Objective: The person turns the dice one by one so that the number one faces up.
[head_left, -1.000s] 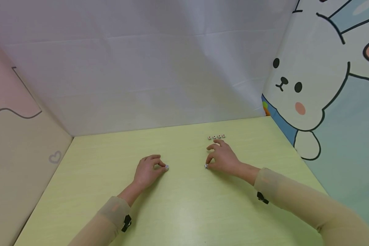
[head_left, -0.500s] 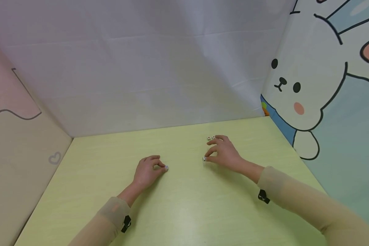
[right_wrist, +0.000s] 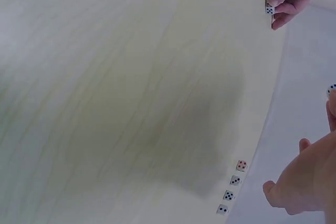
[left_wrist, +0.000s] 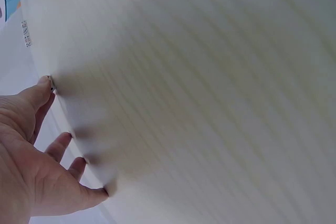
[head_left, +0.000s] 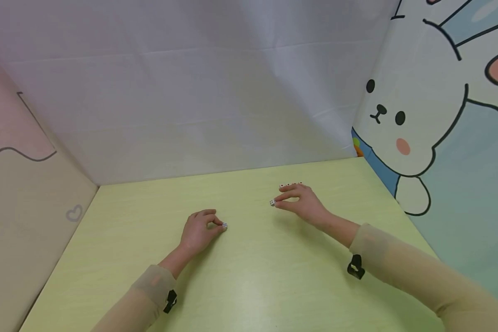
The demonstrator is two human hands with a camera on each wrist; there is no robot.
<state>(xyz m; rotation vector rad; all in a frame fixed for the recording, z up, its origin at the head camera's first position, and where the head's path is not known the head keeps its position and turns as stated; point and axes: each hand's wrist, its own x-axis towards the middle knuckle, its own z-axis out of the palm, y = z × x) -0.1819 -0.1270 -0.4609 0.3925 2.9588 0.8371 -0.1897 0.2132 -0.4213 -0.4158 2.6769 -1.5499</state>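
My left hand [head_left: 199, 230] pinches a small white die [head_left: 224, 225] between thumb and index finger, low at the table's surface. In the left wrist view that die [left_wrist: 52, 84] is mostly hidden by the thumb, and the other fingertips touch the tabletop. To the right, my right hand [head_left: 302, 205] holds another white die [head_left: 272, 203] between thumb and index fingertips, raised off the table. A row of several dice [head_left: 288, 185] lies just beyond this hand, partly covered by its fingers. The right wrist view shows the row's dice [right_wrist: 229, 195] with dark and red pips.
The pale yellow table [head_left: 232, 286] meets a white cloth wall [head_left: 191, 101] at its far edge. A printed panel with a rabbit [head_left: 419, 106] stands along the right side, and a pink and cream panel [head_left: 25, 193] along the left.
My right hand has lifted its die from the table and moved it away from me, slightly left, towards the row of dice. The left hand has stayed in place with its die.
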